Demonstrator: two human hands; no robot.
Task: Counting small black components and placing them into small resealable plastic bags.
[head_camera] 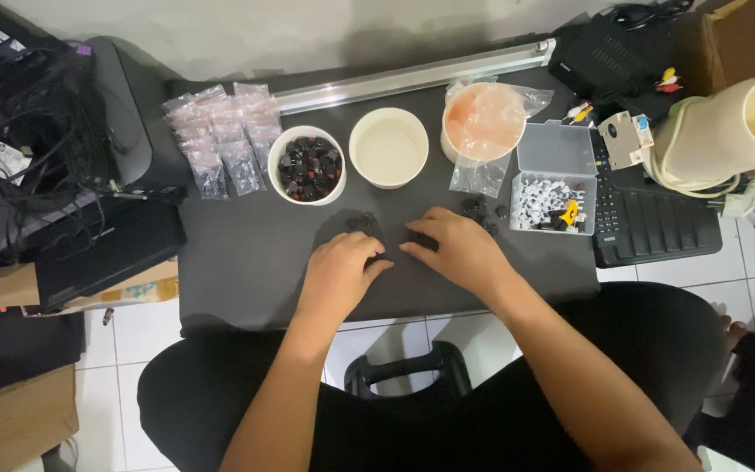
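Looking down from the head camera, I see the biggest thing first: one dark, matte table (246, 262), a flat rectangle with both of my hands resting on it. Along its far edge lies one long, shiny metal bar (412, 77). Next in size come three round white cups in a row: the left cup (307, 165) is full of small black and red parts, the middle cup (388, 147) is bare inside, and the right cup (483, 122) has a clear plastic bag with pinkish contents laid over it. One clear plastic box (556, 179), square-cornered with its lid standing open, holds small white pieces and a yellow one. A spread of small clear bags (225, 138), too many and too overlapped for me to count, lies left of the cups.

My left hand (335, 278) is curled palm down, its grip loosely closed; I cannot tell whether anything is in it. My right hand (460, 249) lies flatter, fingers bent toward the left hand, and what it holds, if anything, is hidden. Small black parts (475, 208) lie loose on the table just beyond the right fingers, roughly four, and another small dark cluster (362, 222) sits just past the left knuckles.
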